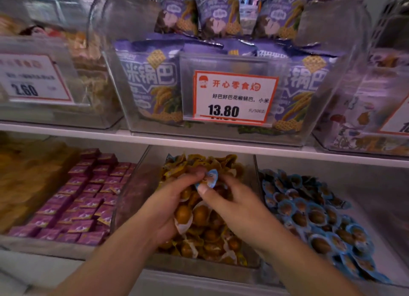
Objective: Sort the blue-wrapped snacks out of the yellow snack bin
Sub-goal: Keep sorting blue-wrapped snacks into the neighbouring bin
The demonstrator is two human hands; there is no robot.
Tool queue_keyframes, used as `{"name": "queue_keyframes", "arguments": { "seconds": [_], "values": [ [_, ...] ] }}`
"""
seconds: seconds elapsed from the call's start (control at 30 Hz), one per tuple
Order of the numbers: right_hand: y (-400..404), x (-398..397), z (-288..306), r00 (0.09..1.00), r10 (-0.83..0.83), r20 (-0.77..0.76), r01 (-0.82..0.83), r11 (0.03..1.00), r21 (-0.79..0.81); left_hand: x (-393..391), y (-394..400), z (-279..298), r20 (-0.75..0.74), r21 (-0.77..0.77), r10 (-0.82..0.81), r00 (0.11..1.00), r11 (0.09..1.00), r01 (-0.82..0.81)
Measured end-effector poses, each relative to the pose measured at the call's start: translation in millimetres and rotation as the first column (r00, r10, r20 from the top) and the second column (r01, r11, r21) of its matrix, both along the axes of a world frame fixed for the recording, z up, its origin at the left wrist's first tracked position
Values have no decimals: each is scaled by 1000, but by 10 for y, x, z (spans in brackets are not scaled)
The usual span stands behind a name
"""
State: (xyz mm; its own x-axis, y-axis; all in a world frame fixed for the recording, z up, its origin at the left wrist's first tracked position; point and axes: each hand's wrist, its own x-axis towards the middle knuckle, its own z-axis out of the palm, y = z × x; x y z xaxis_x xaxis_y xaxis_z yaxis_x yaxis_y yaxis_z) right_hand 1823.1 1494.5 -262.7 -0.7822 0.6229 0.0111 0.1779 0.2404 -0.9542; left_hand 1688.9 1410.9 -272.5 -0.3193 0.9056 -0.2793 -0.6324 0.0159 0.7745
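Note:
A clear bin (132,185) in the lower middle holds many yellow-wrapped snacks (205,231). Both of my hands are inside it. My right hand (230,202) pinches a blue-wrapped snack (210,178) between thumb and fingers, raised just above the yellow pile. My left hand (174,198) is curled over the pile with its fingertips touching the same blue wrapper and yellow snacks under its palm. Another bit of blue wrapper (170,157) peeks out at the bin's back left corner.
To the right a bin holds many blue-wrapped snacks (314,216). To the left lie purple-wrapped squares (77,198). A white shelf edge (199,144) runs just above the bins, carrying a clear bin of purple bags (152,83) with a price tag (234,96).

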Motion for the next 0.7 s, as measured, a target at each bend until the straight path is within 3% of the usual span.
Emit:
{"name": "queue_keyframes", "arguments": {
  "seconds": [0.1,0.17,0.23,0.3,0.37,0.57,0.7],
  "values": [
    [-56,-156,-110,986,-155,-67,133,957,-256,-69,-41,-16,-25,-11,4,1000,1000,-4],
    [-27,-219,-129,961,-258,-95,168,826,-538,-136,-64,-42,-116,-47,7,993,999,-13],
    [-23,-257,-123,945,-290,-148,89,667,-740,-202,-85,-62,-162,-54,-34,986,998,26],
    [-40,-264,-137,935,-301,-186,11,551,-835,-261,-97,-71,-199,-35,-76,977,997,71],
    [-69,-274,-165,931,-303,-205,-26,505,-863,-305,-98,-84,-255,-22,-61,965,998,57],
    [-230,-392,-286,968,-210,-139,29,640,-768,-253,-164,-120,-426,-84,-16,904,996,-22],
    [-185,-390,-342,958,-266,-109,148,779,-609,-280,-185,-163,-714,-37,61,698,992,-124]
  ]
}}
